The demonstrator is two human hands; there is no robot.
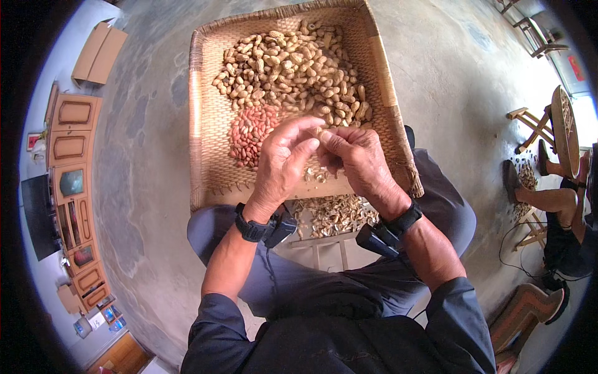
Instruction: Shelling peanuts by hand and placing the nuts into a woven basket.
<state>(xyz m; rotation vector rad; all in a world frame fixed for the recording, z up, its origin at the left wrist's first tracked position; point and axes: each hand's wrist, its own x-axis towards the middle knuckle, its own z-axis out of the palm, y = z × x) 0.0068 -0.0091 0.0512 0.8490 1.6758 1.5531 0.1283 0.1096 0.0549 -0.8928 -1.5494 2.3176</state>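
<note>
A woven wicker tray lies across my knees. Unshelled peanuts are heaped in its far part, and shelled red-skinned peanuts lie in a pile at its left. Over the near right part, my left hand and my right hand meet at the fingertips. Between them is a peanut in its shell, pinched by the right thumb and finger and touched by the left fingers. Some shell bits lie in the tray beneath my hands.
Broken peanut shells are piled below the tray's near edge, by a wooden stool between my legs. At the right another person's legs show beside a round tray and scattered shells. Wooden cabinets line the left wall.
</note>
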